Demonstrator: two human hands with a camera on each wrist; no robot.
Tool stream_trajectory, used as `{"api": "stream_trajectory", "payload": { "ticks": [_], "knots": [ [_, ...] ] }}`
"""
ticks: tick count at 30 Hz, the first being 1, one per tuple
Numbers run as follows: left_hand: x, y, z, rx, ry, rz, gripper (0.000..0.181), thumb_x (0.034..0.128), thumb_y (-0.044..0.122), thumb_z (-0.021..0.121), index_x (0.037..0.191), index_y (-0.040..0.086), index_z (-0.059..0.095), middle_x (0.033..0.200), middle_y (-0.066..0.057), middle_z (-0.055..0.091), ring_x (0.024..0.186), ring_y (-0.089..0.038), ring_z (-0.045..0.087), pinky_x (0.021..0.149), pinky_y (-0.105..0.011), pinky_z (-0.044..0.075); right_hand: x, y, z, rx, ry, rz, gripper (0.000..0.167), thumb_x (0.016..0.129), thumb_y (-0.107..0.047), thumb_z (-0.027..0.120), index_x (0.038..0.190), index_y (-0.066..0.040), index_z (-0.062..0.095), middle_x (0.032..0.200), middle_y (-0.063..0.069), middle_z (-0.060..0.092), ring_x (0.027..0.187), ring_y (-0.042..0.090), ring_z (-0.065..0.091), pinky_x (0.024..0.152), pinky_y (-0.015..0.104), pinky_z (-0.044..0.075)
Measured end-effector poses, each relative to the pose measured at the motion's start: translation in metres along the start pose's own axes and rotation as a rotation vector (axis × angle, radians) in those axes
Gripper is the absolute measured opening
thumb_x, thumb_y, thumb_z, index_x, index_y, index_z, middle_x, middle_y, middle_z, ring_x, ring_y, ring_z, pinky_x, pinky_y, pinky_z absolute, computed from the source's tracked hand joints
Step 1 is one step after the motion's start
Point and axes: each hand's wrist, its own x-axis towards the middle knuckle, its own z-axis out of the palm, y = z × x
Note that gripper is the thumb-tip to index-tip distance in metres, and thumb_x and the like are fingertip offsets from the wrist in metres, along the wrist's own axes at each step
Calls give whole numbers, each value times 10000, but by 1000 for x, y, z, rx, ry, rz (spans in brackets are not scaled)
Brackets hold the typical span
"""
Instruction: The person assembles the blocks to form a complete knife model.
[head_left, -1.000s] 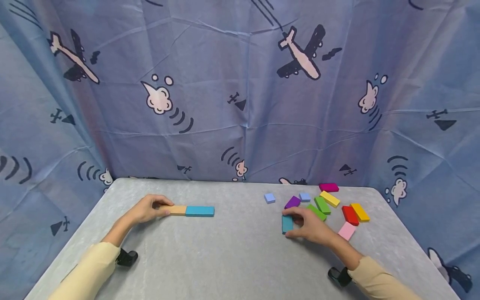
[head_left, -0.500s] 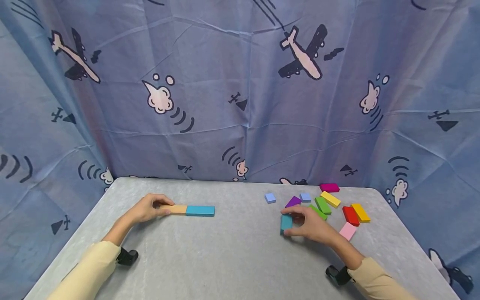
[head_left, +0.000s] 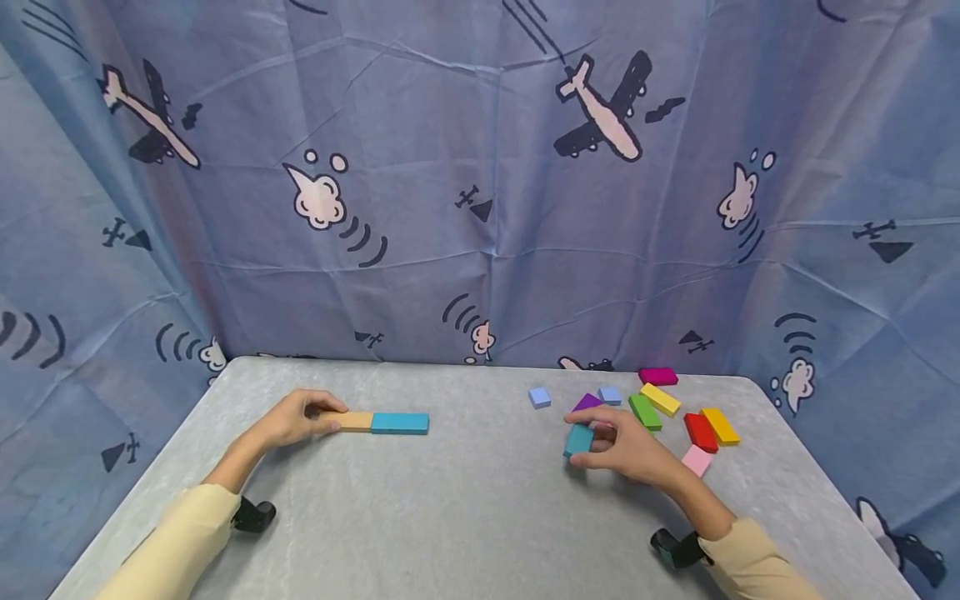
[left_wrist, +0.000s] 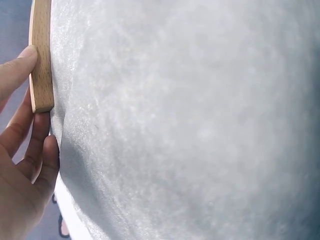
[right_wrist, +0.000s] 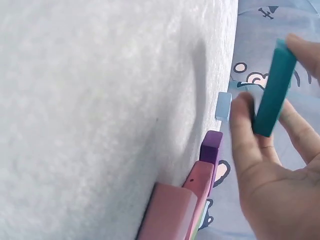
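My left hand (head_left: 296,418) pinches the left end of a wooden block (head_left: 356,422) lying on the table; the left wrist view shows the thumb and fingers on this wooden block (left_wrist: 42,75). End to end with it, on its right, lies a long blue block (head_left: 400,423). On the right, my right hand (head_left: 630,448) grips a teal block (head_left: 578,440) between thumb and fingers, tilted and raised off the table. In the right wrist view the teal block (right_wrist: 276,90) sits between the fingertips of the right hand (right_wrist: 275,165).
Around the right hand lie a purple block (head_left: 587,402), two light blue pieces (head_left: 539,397), a green block (head_left: 645,412), a yellow block (head_left: 661,398), a magenta block (head_left: 658,376), a red block (head_left: 701,432), an orange-yellow block (head_left: 721,426) and a pink block (head_left: 697,459). A patterned curtain (head_left: 420,208) hangs behind.
The right hand has lifted and tilted the teal block, moving slightly up and right in the head view, and now covers the nearer green block. The left hand has stayed in place.
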Motion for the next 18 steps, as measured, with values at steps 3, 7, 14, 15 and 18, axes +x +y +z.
{"api": "stream_trajectory", "payload": {
  "ticks": [3, 7, 14, 15, 18],
  "knots": [
    [0, -1, -1, -2, -4, -4, 186, 896, 46, 781, 1081, 42, 763, 1049, -64, 720, 985, -280, 633, 890, -501, 481, 0, 0, 1, 23, -12, -1, 547, 857, -108, 839, 1329, 53, 612, 1327, 253, 546, 1095, 383, 575, 912, 333, 518],
    [1, -3, -1, 2, -5, 2, 185, 896, 49, 782, 1080, 45, 763, 1047, -59, 721, 987, -278, 633, 889, -502, 481, 0, 0, 3, 83, -37, 0, 524, 862, -70, 825, 1310, 83, 601, 1306, 297, 527, 1004, 333, 611, 891, 302, 517],
    [1, -2, -1, -1, -5, 6, 184, 895, 52, 784, 1078, 48, 764, 1044, -57, 722, 982, -272, 634, 882, -489, 485, 2, 1, 8, 243, -65, 8, 548, 849, 3, 817, 1299, 147, 538, 1254, 374, 501, 938, 244, 644, 879, 292, 527],
    [1, -2, -1, -2, -6, 6, 186, 895, 52, 784, 1079, 46, 764, 1045, -59, 722, 982, -273, 633, 881, -486, 485, 2, 1, 8, 245, -64, 10, 548, 848, 2, 818, 1297, 144, 539, 1251, 370, 504, 917, 228, 640, 862, 287, 532],
    [1, -2, -1, -1, -6, 6, 186, 895, 52, 784, 1080, 46, 764, 1047, -60, 722, 983, -272, 633, 879, -478, 485, 3, 0, 9, 239, -54, 24, 550, 836, -10, 833, 1291, 123, 556, 1259, 352, 518, 885, 221, 633, 833, 291, 541]
  ]
}}
